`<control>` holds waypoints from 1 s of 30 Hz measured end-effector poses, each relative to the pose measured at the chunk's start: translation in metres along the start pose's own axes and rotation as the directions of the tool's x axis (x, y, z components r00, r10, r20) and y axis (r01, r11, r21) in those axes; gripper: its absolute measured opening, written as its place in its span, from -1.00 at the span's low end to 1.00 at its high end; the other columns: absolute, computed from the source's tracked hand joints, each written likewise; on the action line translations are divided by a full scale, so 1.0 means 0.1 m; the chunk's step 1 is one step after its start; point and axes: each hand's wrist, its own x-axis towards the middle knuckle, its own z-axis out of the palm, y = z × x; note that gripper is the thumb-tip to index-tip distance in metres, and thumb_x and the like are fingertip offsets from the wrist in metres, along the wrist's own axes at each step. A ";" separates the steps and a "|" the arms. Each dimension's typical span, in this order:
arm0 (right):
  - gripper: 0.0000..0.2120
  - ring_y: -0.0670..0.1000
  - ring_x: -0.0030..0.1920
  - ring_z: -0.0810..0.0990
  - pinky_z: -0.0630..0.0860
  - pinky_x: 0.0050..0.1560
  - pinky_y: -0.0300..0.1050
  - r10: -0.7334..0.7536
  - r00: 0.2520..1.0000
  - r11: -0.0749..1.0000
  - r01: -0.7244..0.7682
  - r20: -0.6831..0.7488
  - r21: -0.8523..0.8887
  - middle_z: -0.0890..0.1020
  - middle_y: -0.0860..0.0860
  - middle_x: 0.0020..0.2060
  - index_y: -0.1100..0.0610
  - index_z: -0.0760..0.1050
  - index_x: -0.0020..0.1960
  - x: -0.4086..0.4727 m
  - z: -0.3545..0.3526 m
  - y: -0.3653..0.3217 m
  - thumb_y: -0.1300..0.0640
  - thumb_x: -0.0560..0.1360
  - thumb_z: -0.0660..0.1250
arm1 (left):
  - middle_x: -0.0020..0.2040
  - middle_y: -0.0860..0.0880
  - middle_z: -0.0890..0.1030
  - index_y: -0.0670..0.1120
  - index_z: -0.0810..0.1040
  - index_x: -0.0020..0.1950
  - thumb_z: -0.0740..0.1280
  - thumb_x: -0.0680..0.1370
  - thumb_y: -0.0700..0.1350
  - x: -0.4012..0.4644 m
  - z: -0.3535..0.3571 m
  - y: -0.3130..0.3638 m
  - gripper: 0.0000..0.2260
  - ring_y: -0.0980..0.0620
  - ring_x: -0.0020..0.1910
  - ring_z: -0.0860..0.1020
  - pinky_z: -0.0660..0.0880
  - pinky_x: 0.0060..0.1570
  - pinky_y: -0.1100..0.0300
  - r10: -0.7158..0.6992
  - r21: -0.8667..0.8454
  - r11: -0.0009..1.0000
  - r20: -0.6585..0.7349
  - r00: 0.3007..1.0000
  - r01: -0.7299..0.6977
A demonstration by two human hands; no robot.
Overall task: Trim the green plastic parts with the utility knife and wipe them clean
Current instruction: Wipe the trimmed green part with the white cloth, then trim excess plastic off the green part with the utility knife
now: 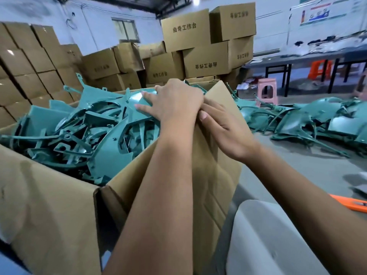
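Observation:
A large cardboard box (49, 195) holds a heap of green plastic parts (79, 132). My left hand (174, 102) reaches into it, its straight, spread fingers resting on a curved green part (139, 99) on top of the heap. Beside it, my right hand (222, 128) holds the box's upright flap (222, 175) at its edge, thumb on the near side, with the fingertips hidden under my left hand. An orange utility knife (355, 204) lies on the grey table at the far right, away from both hands.
More green parts (317, 120) are piled on the grey table (297, 171) right of the box. A white rounded object (268, 235) lies near me. Stacked cartons (198, 46) fill the back and left. A pink stool (267, 92) and a long bench (317, 56) stand behind.

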 end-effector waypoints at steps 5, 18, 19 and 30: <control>-0.60 -0.05 0.50 0.41 0.34 0.50 -0.14 0.102 0.993 0.970 -0.086 -0.058 0.226 0.50 0.13 0.47 0.08 0.38 0.56 -0.18 -0.07 0.04 0.14 0.72 0.20 | 0.46 -0.24 0.45 -0.12 0.52 0.36 0.27 0.61 -0.13 0.02 0.05 -0.02 -0.68 -0.30 0.57 0.17 0.00 0.54 -0.31 0.059 0.131 0.991 -0.262 0.963 -0.025; -0.64 0.21 0.39 0.43 0.41 0.33 0.09 0.665 0.629 0.336 -0.734 -0.403 -0.590 0.61 0.10 0.28 0.01 0.60 0.30 -1.92 -1.35 1.38 -0.02 0.52 0.45 | -0.14 0.01 0.63 0.00 0.62 -0.23 0.30 0.43 -0.27 -1.17 2.05 0.74 -0.80 0.02 -0.16 0.53 0.48 -0.14 0.13 0.568 -0.369 0.778 0.068 0.820 -0.509; -0.50 0.24 0.45 0.30 0.35 0.38 0.15 0.656 0.573 0.197 -0.759 -0.492 -0.621 0.50 0.12 0.37 -0.07 0.52 0.38 -2.11 -1.50 1.44 -0.06 0.46 0.49 | -0.16 0.01 0.65 -0.02 0.65 -0.22 0.29 0.44 -0.28 -1.30 2.27 0.74 -0.80 -0.02 -0.17 0.56 0.53 -0.13 0.11 0.577 -0.393 0.785 0.180 0.797 -0.480; -0.56 0.28 0.21 0.45 0.36 0.07 -0.06 0.265 0.114 0.140 -0.987 -0.958 -0.078 0.49 0.23 0.20 0.09 0.57 0.28 -3.04 -2.30 1.61 0.23 0.40 0.41 | 0.04 -0.10 0.64 -0.04 0.68 0.02 0.34 0.49 -0.22 -2.14 3.41 1.08 -0.82 -0.11 0.10 0.54 0.48 0.07 0.08 0.729 -0.407 0.684 0.348 0.590 -0.606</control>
